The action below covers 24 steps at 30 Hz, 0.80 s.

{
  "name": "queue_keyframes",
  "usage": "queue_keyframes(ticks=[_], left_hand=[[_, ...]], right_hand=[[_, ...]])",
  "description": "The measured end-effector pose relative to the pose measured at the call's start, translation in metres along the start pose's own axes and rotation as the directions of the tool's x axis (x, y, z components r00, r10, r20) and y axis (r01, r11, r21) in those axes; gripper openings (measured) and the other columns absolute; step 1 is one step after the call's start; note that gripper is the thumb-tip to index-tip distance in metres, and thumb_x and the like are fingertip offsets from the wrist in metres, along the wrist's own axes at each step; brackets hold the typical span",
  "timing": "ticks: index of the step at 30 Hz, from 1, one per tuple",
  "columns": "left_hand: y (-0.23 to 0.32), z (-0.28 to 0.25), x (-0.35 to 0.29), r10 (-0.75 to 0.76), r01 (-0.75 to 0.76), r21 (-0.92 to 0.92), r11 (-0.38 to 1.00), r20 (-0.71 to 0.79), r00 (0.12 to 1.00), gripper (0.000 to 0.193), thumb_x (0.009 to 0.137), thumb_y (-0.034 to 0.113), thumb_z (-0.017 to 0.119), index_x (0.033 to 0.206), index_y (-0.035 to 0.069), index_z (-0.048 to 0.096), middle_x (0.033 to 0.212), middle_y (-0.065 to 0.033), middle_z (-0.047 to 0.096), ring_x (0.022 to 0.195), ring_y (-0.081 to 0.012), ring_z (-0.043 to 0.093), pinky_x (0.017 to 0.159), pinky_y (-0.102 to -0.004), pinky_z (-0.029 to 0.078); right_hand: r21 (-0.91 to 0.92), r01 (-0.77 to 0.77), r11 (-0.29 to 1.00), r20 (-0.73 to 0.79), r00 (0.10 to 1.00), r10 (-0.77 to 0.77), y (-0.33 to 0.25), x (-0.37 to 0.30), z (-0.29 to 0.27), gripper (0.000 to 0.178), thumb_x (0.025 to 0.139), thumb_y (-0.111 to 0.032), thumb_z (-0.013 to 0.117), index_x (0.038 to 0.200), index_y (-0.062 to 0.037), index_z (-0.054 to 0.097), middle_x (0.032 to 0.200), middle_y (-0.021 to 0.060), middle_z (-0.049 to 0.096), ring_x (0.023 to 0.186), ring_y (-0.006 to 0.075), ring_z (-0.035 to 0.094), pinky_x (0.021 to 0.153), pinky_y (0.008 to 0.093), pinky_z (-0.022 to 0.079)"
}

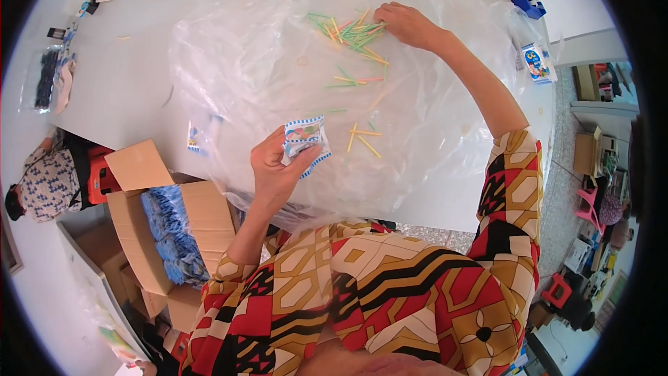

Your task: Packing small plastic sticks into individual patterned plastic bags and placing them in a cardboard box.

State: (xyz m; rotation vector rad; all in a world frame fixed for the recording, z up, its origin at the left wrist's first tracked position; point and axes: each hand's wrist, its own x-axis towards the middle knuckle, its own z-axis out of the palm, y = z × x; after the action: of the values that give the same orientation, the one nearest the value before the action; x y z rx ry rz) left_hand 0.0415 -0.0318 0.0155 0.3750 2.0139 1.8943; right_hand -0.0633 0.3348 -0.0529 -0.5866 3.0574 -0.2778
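My left hand [273, 166] pinches a small packet [303, 141] with blue-and-white striped edges and a clear middle. At the far side, my right hand [407, 24] reaches down to a loose pile of thin coloured sticks [351, 33], green, yellow and pink. Its fingers are closed at the pile's right edge, and what lies between the fingertips is hidden. Stray yellow sticks [364, 141] lie to the right of the packet, and a few more lie between them and the pile. Under all of these spreads a wrinkled clear plastic sheet [257, 56].
Another small packet [194, 136] lies left on the white table [132, 97]. An open cardboard box [209, 216] holding blue packets [170, 237] stands at the near left. A blue tape dispenser [529, 5] and a blue-and-white pouch [536, 63] are at the right edge. A person [52, 181] sits far left.
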Motion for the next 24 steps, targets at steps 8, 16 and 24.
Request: queue_keyframes(ticks=[8, 16, 24], left_hand=[[-0.005, -0.005, -0.004, -0.01, 0.009, -0.025, 1.0, -0.034, 0.999, 0.014, 0.076, -0.004, 0.068, 0.09, -0.002, 0.067, 0.085, -0.0046, 0.064, 0.075, -0.0084, 0.058, 0.065, -0.022, 0.045], [-0.004, -0.002, -0.004, -0.004, 0.003, -0.022, 1.0, -0.023, 1.0, 0.015, 0.076, -0.003, 0.068, 0.091, -0.002, 0.067, 0.088, -0.0049, 0.064, 0.076, -0.0087, 0.057, 0.066, -0.0223, 0.045], [-0.003, -0.003, -0.004, -0.005, 0.005, -0.001, 1.0, -0.012, 1.0, 0.015, 0.076, -0.001, 0.069, 0.092, -0.001, 0.067, 0.086, -0.0046, 0.064, 0.076, -0.0087, 0.058, 0.066, -0.0225, 0.045]], right_hand=[[0.238, -0.299, 0.924, 0.135, 0.952, 0.273, -0.011, 0.003, -0.024, 0.014, 0.09, -0.012, 0.048, 0.104, -0.0077, 0.048, 0.089, 0.0125, 0.058, 0.088, 0.0288, 0.056, 0.074, 0.0387, 0.044], [0.451, -0.27, 0.851, -0.041, 0.946, 0.322, 0.006, 0.019, -0.007, 0.016, 0.096, -0.023, 0.044, 0.104, -0.0089, 0.047, 0.076, 0.015, 0.058, 0.07, 0.0322, 0.055, 0.066, 0.0407, 0.044], [0.253, -0.385, 0.887, 0.029, 0.92, 0.391, -0.05, 0.062, 0.028, 0.036, 0.093, -0.038, 0.044, 0.102, -0.0028, 0.044, 0.084, 0.021, 0.062, 0.079, 0.0396, 0.06, 0.071, 0.0472, 0.046]])
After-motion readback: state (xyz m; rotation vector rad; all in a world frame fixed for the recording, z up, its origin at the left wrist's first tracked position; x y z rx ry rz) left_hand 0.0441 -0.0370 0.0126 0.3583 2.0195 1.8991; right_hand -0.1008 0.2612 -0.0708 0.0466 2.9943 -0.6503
